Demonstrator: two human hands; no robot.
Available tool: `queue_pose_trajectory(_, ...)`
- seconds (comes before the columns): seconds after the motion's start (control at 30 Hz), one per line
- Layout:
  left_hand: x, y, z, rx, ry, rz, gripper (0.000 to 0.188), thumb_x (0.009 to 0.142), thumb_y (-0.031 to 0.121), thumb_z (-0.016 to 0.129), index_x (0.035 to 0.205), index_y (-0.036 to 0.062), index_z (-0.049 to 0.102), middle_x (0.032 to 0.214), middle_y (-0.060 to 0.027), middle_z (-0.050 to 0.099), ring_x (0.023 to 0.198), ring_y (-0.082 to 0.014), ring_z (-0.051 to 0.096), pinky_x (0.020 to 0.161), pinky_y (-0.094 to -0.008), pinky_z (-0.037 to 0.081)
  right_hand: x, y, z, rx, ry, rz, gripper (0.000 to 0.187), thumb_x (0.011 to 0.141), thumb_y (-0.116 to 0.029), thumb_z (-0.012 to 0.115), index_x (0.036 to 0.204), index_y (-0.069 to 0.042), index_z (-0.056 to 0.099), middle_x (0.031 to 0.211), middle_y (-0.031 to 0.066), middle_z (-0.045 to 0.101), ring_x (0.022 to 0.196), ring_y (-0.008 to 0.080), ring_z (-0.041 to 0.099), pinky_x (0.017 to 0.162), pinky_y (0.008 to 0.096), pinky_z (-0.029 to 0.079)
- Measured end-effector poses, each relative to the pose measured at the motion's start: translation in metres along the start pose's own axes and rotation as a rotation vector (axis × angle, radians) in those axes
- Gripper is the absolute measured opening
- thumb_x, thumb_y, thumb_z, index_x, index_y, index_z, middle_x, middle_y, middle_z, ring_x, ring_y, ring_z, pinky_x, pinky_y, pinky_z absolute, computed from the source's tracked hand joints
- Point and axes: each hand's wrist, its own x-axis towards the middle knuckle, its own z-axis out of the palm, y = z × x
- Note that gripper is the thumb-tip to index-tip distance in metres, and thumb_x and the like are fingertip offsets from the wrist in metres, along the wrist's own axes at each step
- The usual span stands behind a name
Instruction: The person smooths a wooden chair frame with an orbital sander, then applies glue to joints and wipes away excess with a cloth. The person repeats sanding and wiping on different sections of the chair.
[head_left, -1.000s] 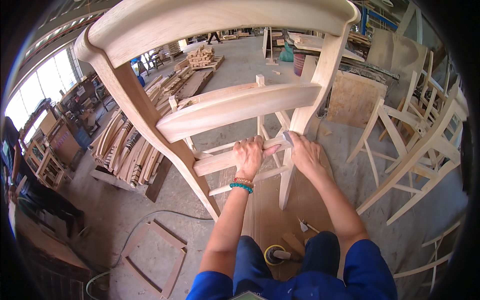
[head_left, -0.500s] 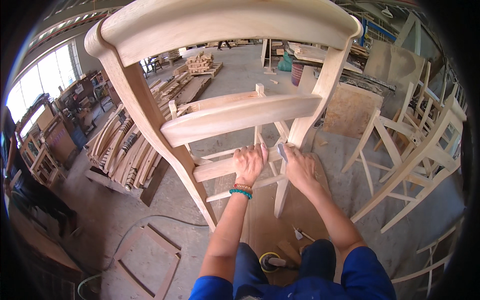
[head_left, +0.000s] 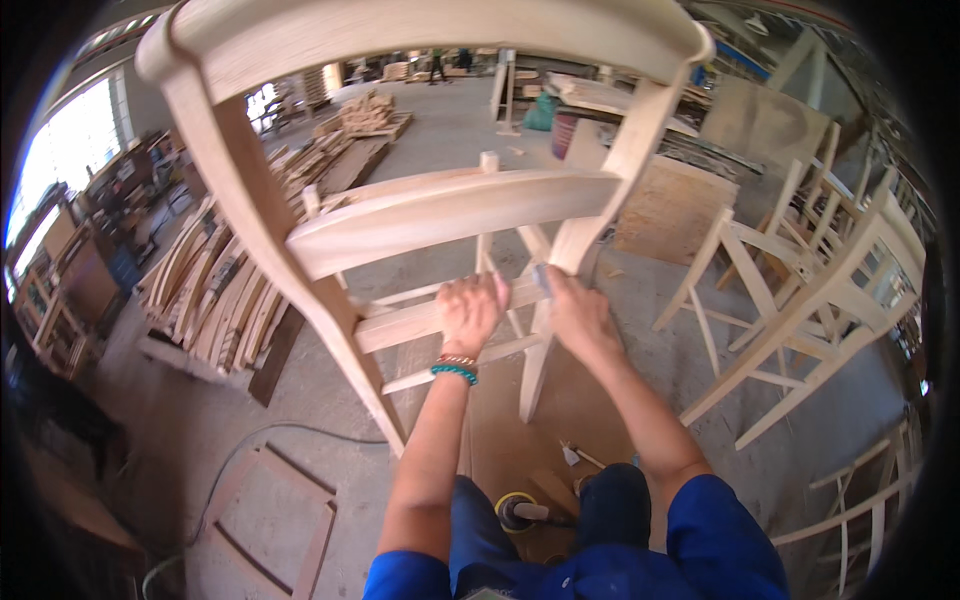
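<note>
A bare wooden chair frame [head_left: 450, 220] stands right before me, its curved top rail above and a bowed back slat below it. My left hand [head_left: 468, 312] is closed over the lower rail [head_left: 400, 325], a beaded bracelet [head_left: 455, 374] at its wrist. Something pinkish shows by its thumb; I cannot tell what. Just to the right, my right hand [head_left: 580, 315] pinches a small grey piece [head_left: 541, 280] that looks like folded sandpaper. It presses this to the rail near the right upright. Its lower fingers are partly hidden.
At my knees lie a round yellow-rimmed power sander [head_left: 517, 512] and a brush-like tool [head_left: 570, 453]. A flat wooden frame [head_left: 265, 510] and a hose [head_left: 235, 455] are on the floor at left. Curved wood parts [head_left: 215, 290] are stacked beyond; more chairs [head_left: 800, 300] stand right.
The whole view has shifted, so chair and surroundings sit farther left in the picture. Both hands stay at the lower rail, with the grey piece still in my right hand.
</note>
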Motion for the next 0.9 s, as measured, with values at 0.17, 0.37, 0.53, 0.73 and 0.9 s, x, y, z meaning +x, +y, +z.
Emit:
queue_pose_trajectory(0.17,-0.001,-0.005,-0.003,-0.014,-0.065,-0.002,0.029,0.088,0.024,0.055,0.062,0.0122,0.060,0.062,-0.0065,0.063,0.058,-0.0248,0.061,0.057,-0.0383,0.044,-0.005,0.000,0.005,0.075,-0.045,-0.064,0.045,0.086,-0.008,0.048,0.131,-0.008,0.051,0.102,0.0211,0.066,0.084,0.0371,0.067,0.077,0.0540,0.046)
queue_pose_trajectory(0.37,-0.002,-0.003,-0.004,-0.009,-0.089,-0.015,0.029,0.087,0.025,0.054,0.061,0.0117,0.060,0.062,-0.0069,0.063,0.058,-0.0254,0.061,0.057,-0.0381,0.044,-0.007,-0.008,0.003,-0.005,-0.048,-0.047,0.044,0.086,-0.010,0.047,0.130,-0.008,0.050,0.098,0.0211,0.066,0.084,0.0373,0.066,0.079,0.0527,0.045)
queue_pose_trajectory(0.53,0.001,-0.004,-0.004,0.014,-0.026,0.005,0.029,0.086,0.025,0.055,0.061,0.0123,0.061,0.061,-0.0062,0.063,0.055,-0.0242,0.061,0.056,-0.0372,0.045,-0.004,0.002,0.005,0.096,-0.040,-0.136,0.054,0.082,-0.010,0.056,0.135,-0.009,0.047,0.099,0.0200,0.065,0.086,0.0369,0.066,0.080,0.0526,0.045)
queue_pose_trajectory(0.73,0.000,-0.002,-0.007,-0.042,-0.053,-0.004,0.030,0.087,0.025,0.055,0.060,0.0122,0.061,0.059,-0.0064,0.062,0.054,-0.0243,0.060,0.056,-0.0375,0.044,-0.011,-0.003,0.013,0.055,-0.011,-0.062,0.060,0.080,-0.009,0.060,0.138,-0.010,0.044,0.105,0.0206,0.063,0.086,0.0385,0.065,0.081,0.0549,0.044)
queue_pose_trajectory(0.9,-0.001,-0.004,-0.006,0.009,-0.060,0.003,0.029,0.086,0.028,0.058,0.061,0.0126,0.060,0.059,-0.0058,0.061,0.054,-0.0218,0.059,0.054,-0.0354,0.044,-0.011,-0.006,0.018,0.036,0.054,-0.096,0.059,0.080,-0.008,0.059,0.137,-0.008,0.045,0.101,0.0221,0.063,0.082,0.0395,0.065,0.079,0.0538,0.046)
